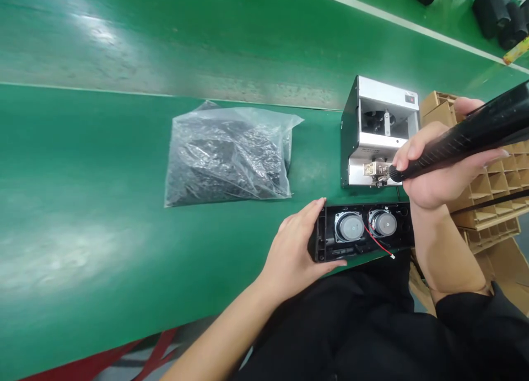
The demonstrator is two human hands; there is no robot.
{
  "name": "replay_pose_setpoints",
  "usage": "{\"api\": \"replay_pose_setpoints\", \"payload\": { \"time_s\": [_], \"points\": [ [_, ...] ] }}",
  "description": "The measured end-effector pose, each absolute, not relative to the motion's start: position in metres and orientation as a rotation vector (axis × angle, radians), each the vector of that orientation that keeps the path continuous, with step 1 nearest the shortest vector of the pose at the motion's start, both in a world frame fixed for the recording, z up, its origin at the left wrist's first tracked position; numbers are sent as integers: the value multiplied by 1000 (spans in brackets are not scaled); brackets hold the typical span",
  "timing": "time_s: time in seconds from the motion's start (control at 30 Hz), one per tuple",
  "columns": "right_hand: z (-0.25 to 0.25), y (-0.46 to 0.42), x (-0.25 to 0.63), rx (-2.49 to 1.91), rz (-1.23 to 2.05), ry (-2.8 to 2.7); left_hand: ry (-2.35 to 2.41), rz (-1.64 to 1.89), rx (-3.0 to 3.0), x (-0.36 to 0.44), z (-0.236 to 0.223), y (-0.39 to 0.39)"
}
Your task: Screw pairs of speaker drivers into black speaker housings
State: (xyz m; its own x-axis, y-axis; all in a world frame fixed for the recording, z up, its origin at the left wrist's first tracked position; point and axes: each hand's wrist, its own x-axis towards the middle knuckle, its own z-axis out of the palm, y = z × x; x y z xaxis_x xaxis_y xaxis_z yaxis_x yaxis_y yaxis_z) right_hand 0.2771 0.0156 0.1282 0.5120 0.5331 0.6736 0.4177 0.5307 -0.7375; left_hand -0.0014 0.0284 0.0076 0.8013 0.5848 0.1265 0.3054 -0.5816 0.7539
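Well, right grip [438, 168] closed on a black electric screwdriver [467, 138], left grip [295, 246] clasping the speaker housing [405, 226].

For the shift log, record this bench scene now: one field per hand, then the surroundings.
Left hand: holds an open black plastic speaker housing
Housing contents: two round silver-and-black speakers, red-and-black wires
Right hand: holds a slim black electric screwdriver
Screwdriver tip: at a silver-and-black metal screw feeder
Surroundings: clear plastic bag of dark parts, green bench surface, tan cardboard dividers
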Motion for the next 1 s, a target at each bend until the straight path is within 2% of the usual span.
{"api": "replay_pose_setpoints", "payload": {
  "time_s": [0.57, 0.77, 1.0],
  "points": [
    [132, 14, 266, -1080, 56, -1003, 620, 388, 2226, -3, 13, 33],
    [130, 14, 276, -946, 143, -1065, 621, 401, 2217, -3, 13, 32],
    [130, 16, 265, -914, 79, -994, 603, 426, 2233, -2, 11, 32]
  ]
}}
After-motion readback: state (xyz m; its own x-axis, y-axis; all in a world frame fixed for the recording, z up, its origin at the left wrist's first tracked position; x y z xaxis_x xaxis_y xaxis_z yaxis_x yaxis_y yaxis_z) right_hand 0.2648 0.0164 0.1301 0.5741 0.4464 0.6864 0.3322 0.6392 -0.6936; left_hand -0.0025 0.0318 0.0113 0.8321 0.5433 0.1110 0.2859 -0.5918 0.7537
